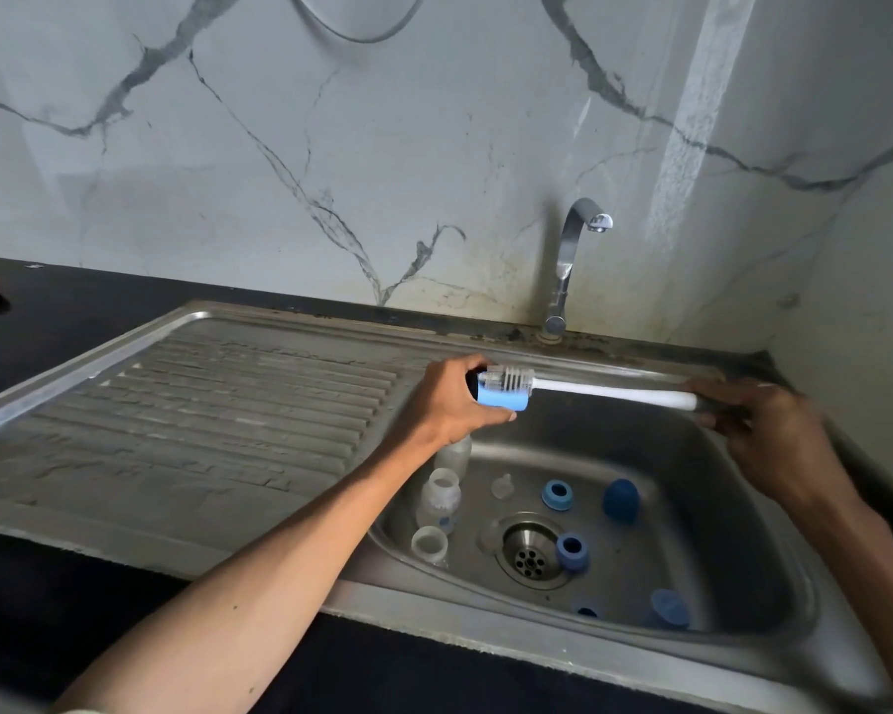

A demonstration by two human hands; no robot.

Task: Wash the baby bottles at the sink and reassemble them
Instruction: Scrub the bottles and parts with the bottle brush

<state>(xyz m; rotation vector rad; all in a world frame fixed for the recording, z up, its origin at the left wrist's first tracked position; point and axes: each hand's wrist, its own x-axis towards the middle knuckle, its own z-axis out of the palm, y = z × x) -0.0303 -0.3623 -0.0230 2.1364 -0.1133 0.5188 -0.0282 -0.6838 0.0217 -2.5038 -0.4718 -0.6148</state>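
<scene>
1. This is a home kitchen: a stainless steel sink (774, 512) with a ribbed draining board (217, 420) is set into a dark countertop (73, 311).
2. A chrome tap (570, 260) stands behind the left hand (452, 399), against a wall (331, 146) of white, grey-veined marble-look panels.
3. Below both hands, clear baby bottles (440, 499) and blue bottle rings (557, 495) lie in the basin around the drain (531, 557).

Blue rings (557, 495), white brush (589, 390), grey-veined marble wall (279, 146).
</scene>
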